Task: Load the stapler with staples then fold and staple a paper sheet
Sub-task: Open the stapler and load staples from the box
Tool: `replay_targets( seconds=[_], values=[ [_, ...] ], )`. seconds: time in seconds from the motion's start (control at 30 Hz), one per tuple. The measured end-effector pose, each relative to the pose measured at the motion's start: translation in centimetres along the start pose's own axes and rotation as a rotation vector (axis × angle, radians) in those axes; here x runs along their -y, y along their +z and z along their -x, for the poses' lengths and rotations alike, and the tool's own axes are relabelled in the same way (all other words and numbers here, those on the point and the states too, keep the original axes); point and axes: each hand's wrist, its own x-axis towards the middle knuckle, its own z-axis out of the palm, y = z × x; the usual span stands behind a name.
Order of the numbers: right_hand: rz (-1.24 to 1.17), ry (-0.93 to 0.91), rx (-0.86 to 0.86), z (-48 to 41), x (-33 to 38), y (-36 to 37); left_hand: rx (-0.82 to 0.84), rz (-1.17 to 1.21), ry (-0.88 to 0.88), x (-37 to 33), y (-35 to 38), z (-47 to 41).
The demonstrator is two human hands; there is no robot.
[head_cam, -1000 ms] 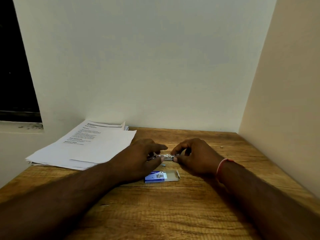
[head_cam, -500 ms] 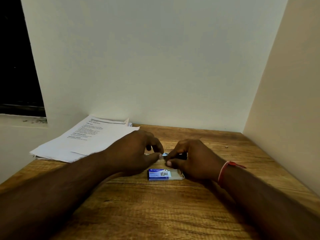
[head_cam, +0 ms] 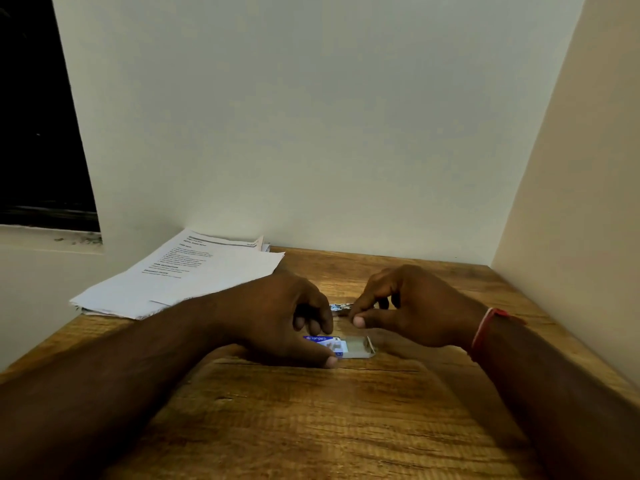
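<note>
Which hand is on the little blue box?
The left hand: its thumb and fingers flank the blue staple box. The right hand, wearing a red wrist thread, pinches the shiny metal piece behind it.

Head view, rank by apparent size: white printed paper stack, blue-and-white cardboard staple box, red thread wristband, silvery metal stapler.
1. White printed paper stack
2. Blue-and-white cardboard staple box
3. Red thread wristband, thin
Silvery metal stapler: mostly hidden, so unranked.
</note>
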Motion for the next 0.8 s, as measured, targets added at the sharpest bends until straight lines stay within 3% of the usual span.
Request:
replay_targets(
  seconds=[0.2,0.33,0.47,0.67,0.8],
  values=[
    [-0.018,-0.047,0.163,0.2,0.4,-0.3,0.026,0.0,-0.021,0.0,-0.3,0.1],
    [-0.027,-0.007,0.145,0.3,0.3,-0.4,0.035,0.019,-0.028,-0.2,-0.4,0.0],
    [-0.055,0.079,0.067,0.5,0.0,-1.2,0.053,0.028,-0.035,-0.4,-0.8,0.2],
    [-0.286,0.357,0.284,1.1,-0.5,-1.8,0.067,0.045,-0.053,-0.4,-1.1,0.3],
    [-0.39,0.428,0.303,0.8,-0.4,-1.1,0.045,0.023,-0.036,-0.8,-1.0,0.3]
  ],
)
